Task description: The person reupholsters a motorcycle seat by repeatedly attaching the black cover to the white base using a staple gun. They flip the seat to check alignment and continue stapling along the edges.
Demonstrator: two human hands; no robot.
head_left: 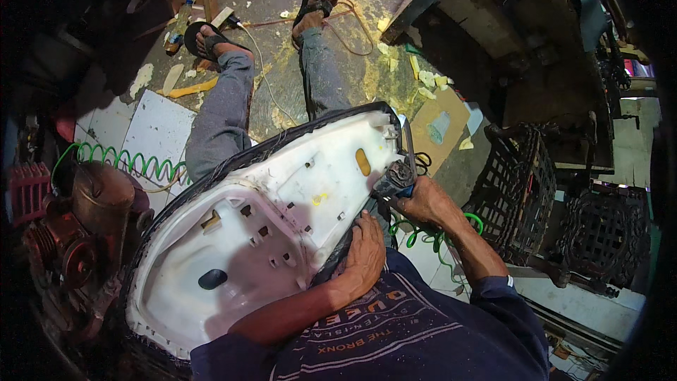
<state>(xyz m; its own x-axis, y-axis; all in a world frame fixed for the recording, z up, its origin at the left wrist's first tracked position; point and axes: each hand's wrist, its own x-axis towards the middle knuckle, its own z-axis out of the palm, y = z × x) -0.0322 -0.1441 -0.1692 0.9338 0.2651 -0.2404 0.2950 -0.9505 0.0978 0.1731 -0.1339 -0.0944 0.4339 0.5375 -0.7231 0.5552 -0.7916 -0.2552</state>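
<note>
An upturned motorcycle seat lies across my lap, its white plastic base (331, 162) facing up and a black cover (264, 147) wrapped around the rim. My right hand (427, 201) is closed around the handle of a dark staple gun (396, 178), whose head rests at the narrow right end of the base. A green coiled hose (474, 221) hangs beside that wrist. My left hand (363, 250) grips the cover along the near edge, just left of the tool; its fingertips press at the rim, and the thumb's hold is partly hidden.
A rusty compressor (84, 240) stands at the left with another green coil (151, 166). At the right are a dark slatted crate (518, 190) and a wooden cabinet (493, 49). Yellow foam scraps (427, 85), a cardboard sheet (441, 130) and a white cable (264, 74) lie on the floor.
</note>
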